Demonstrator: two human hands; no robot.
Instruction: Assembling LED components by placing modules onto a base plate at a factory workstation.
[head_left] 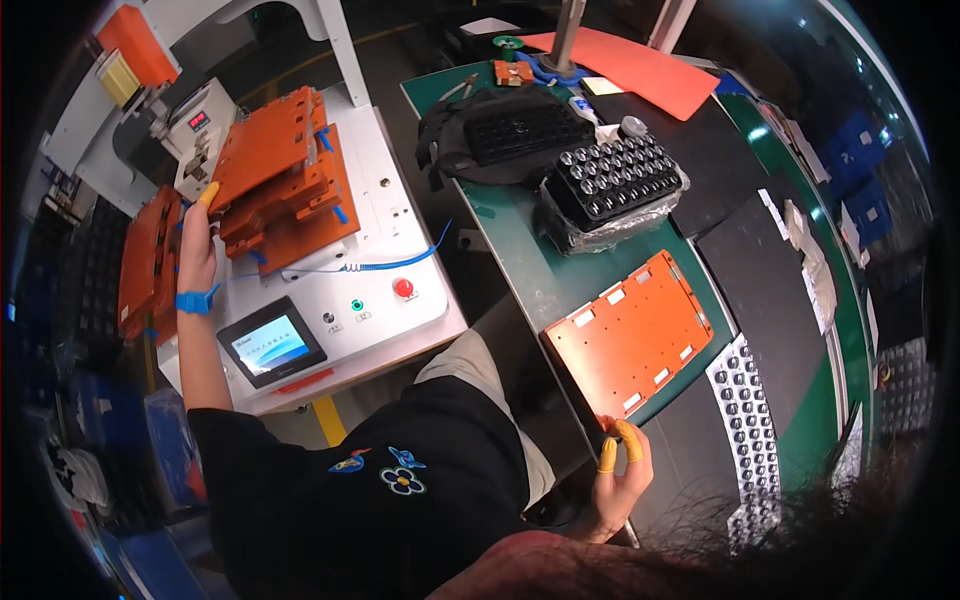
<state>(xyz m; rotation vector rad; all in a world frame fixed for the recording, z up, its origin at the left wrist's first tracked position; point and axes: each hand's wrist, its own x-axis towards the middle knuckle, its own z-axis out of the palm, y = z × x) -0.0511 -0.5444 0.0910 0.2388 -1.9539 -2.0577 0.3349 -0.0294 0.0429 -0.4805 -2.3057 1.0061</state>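
R hand [618,478], loosely curled w/ yellow finger cots, is seen touching the near corner of the flat orange plate [630,333] at the green tabletop's [520,270] near edge. Farther off, L hand [197,250] is pressed open against the orange fixture [285,180] on the white machine [400,215].

The left hand [197,252] stretches far out on a straight bare arm, fingers extended and a blue strap around its wrist, while the right hand [620,480] hangs low, yellow-capped fingers [628,440] loosely curled.
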